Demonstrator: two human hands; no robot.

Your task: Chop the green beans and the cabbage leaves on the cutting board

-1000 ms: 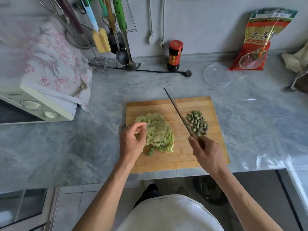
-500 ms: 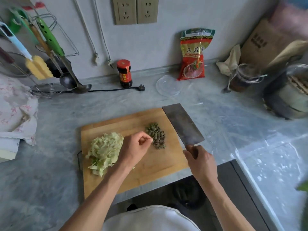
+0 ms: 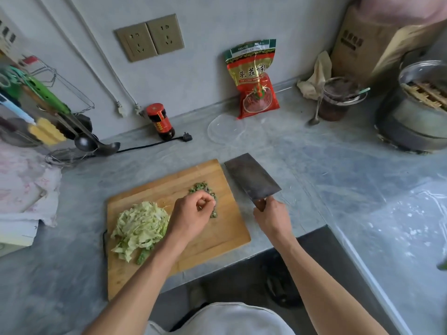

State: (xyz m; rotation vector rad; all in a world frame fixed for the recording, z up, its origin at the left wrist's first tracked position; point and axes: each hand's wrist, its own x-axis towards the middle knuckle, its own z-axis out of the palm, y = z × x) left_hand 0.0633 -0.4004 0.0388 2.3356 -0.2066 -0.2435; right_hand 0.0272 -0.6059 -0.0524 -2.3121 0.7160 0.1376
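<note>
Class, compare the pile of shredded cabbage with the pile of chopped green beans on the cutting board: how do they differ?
The cabbage is a large, pale pile of long shreds; the green beans form a small, darker pile of short bits. The cabbage lies untouched, while the left hand covers part of the beans. Both rest on the cutting board.

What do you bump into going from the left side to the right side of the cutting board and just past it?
Shredded cabbage → left hand → chopped green beans → cleaver gripped by the right hand, flat blade past the cutting board edge.
</note>
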